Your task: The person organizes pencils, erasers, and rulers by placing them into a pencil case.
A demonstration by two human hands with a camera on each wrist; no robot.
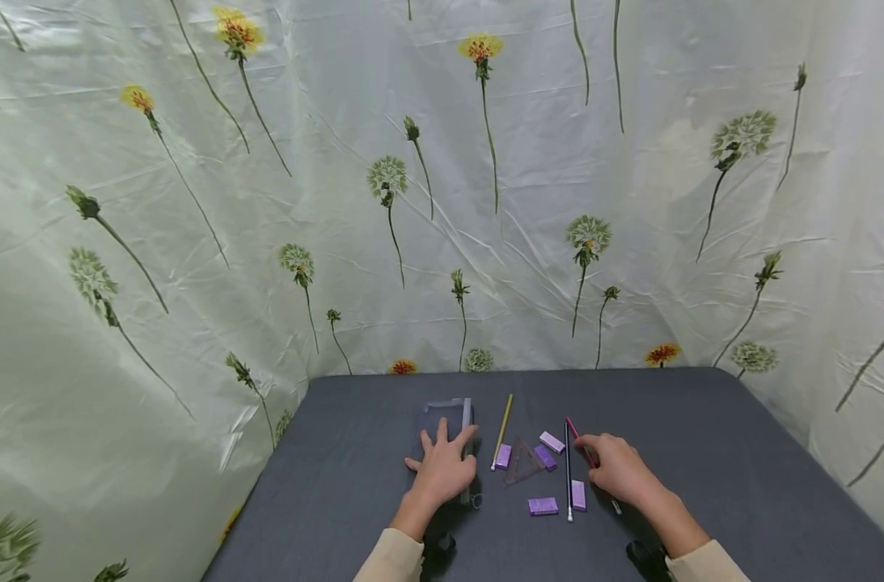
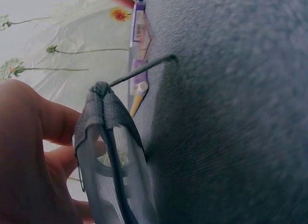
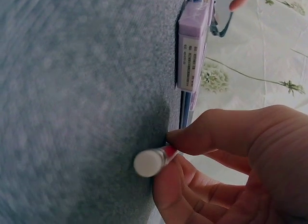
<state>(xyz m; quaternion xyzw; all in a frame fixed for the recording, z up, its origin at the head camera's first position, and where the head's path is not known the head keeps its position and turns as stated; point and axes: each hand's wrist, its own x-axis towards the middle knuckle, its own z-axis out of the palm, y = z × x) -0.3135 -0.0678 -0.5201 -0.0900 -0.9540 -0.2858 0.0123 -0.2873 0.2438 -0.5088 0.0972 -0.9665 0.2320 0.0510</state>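
Note:
My left hand (image 1: 442,470) rests with spread fingers on a clear zippered pouch (image 1: 445,409), which lies left of the middle of the dark table. In the left wrist view the pouch's end (image 2: 96,120) shows its grey zip and a thin cord loop, with my fingers beyond it. Thumb and fingers of my right hand (image 1: 619,467) pinch a red pencil (image 1: 573,428); its white eraser end (image 3: 148,163) points at the right wrist camera. Just left of that hand lies a dark blue pencil (image 1: 568,465), beside a purple-sleeved eraser (image 1: 578,495).
Between the hands lie a yellow pencil (image 1: 504,424), a transparent set square (image 1: 518,470) and more purple erasers (image 1: 543,507). A flower-printed curtain (image 1: 529,267) hangs behind the dark table (image 1: 325,485).

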